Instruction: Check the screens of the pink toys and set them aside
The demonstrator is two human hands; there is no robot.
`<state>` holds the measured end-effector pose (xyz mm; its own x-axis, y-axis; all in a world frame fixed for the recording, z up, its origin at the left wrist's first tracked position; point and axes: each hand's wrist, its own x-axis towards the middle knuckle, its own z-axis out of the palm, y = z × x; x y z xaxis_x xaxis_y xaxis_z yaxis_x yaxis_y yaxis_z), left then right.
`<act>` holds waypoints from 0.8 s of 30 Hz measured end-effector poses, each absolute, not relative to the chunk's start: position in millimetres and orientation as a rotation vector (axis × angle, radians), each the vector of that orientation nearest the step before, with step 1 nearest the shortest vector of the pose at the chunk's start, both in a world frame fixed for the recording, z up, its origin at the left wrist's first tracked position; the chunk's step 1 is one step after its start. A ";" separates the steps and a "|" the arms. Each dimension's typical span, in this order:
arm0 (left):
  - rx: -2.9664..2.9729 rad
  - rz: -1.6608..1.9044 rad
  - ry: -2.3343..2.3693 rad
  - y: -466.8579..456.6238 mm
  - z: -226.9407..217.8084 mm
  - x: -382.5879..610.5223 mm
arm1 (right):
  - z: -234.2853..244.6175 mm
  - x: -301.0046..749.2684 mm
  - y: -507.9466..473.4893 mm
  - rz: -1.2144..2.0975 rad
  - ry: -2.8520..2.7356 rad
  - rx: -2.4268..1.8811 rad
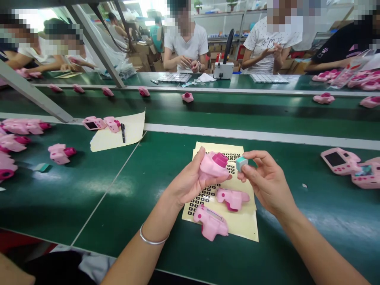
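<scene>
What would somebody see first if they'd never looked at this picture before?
Probably the bright pink toy camera in the left hand, right near the middle, with its magenta lens sticking up. Just beside it, the right hand pinches a small teal-and-white block. Farther back, more pink toy cameras sit spaced out along a dark green surface.

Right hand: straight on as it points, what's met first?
Likely the pink camera in the left hand; the teal-and-white block in the right hand would lead. Depth is unclear.
</scene>
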<state>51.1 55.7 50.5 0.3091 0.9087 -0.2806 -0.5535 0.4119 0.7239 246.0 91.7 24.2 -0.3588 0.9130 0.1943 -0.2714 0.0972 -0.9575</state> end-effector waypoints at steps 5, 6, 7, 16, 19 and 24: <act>0.623 0.965 0.777 54.4 48.9 52.3 | 23.9 242.9 91.0 1.309 -1.562 -0.577; 0.640 0.955 0.788 54.0 48.0 52.7 | 23.7 242.4 90.8 1.264 -1.601 -0.562; 0.667 0.954 0.800 53.6 46.8 53.2 | 23.6 242.1 90.3 1.214 -1.639 -0.556; 1.212 1.245 0.899 54.6 36.7 49.3 | 27.8 243.1 86.0 1.083 -1.665 -0.487; 1.502 1.365 1.007 56.2 33.9 46.0 | 27.0 247.0 88.8 1.096 -1.603 -0.478; 1.827 1.485 1.195 56.4 27.5 49.4 | 25.5 250.7 90.2 1.160 -1.513 -0.502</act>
